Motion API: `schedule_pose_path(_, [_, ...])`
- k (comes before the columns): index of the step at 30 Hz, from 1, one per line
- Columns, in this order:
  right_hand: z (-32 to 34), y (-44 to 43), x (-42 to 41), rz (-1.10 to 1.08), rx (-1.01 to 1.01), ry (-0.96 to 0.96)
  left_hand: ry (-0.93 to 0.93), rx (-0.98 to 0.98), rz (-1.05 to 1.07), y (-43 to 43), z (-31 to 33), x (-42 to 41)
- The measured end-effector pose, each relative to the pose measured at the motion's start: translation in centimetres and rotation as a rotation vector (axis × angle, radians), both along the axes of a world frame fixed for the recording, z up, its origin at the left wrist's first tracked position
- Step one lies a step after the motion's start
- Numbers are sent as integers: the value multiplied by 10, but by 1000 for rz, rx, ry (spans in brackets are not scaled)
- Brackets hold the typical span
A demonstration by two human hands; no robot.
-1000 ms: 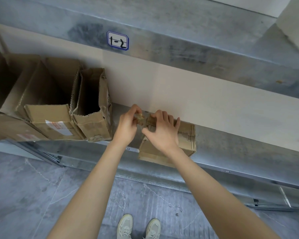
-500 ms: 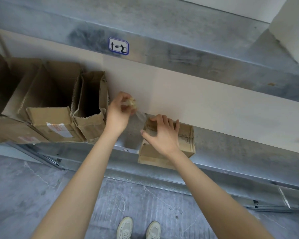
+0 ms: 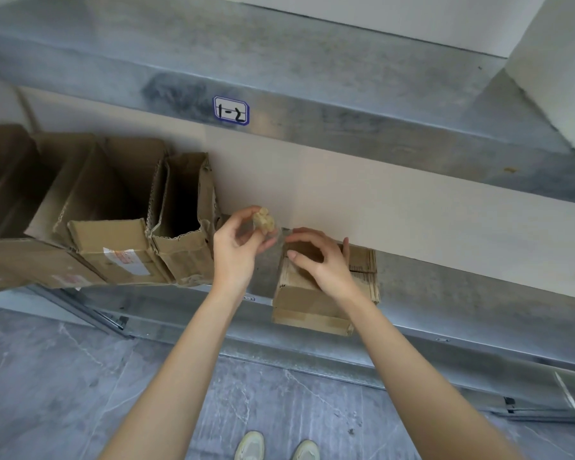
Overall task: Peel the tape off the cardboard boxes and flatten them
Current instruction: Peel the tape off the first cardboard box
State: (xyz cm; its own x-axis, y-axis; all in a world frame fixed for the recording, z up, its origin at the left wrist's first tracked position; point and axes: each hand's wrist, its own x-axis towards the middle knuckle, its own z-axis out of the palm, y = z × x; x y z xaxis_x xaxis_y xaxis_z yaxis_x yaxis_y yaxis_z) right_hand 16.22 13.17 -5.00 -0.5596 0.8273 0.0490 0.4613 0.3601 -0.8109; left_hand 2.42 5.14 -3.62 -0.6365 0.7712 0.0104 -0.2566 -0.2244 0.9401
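A small brown cardboard box (image 3: 362, 280) sits on the metal shelf (image 3: 445, 293), its front hanging a little over the edge. My right hand (image 3: 319, 260) is over its top with curled fingers, the fingertips at a clear strip of tape (image 3: 279, 234) that runs from the box's top left corner. My left hand (image 3: 236, 250) is just left of the box and holds a crumpled wad of yellowish tape (image 3: 264, 221) at the end of that strip. Whether the right fingers pinch the strip is unclear.
Several open cardboard boxes (image 3: 120, 224) lie on their sides at the left end of the shelf. An upper shelf beam carries a label reading 1-2 (image 3: 230, 110). A beige wall panel (image 3: 412, 200) backs the shelf. My shoes (image 3: 276, 446) stand on the grey floor.
My left hand pulled the wad of tape up and left off the box, then came back toward it. My right hand slid to the box's top left corner.
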Motion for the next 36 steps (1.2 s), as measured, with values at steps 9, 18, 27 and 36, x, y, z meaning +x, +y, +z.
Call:
schedule_pose_path(9, [2,2,2,-21,-96,84,317,-14,-115,2,-4,7])
schedule_pose_path(18, [2,1,6,-57,-236,234,517,-108,-42,8,-21,18])
schedule_pose_path(27, [-3,1,3,-125,-199,294,773,-103,2,18,-21,28])
schedule_pose_path(36, [-3,8,17,-270,-186,460,1001,-269,-119,17,-51,46])
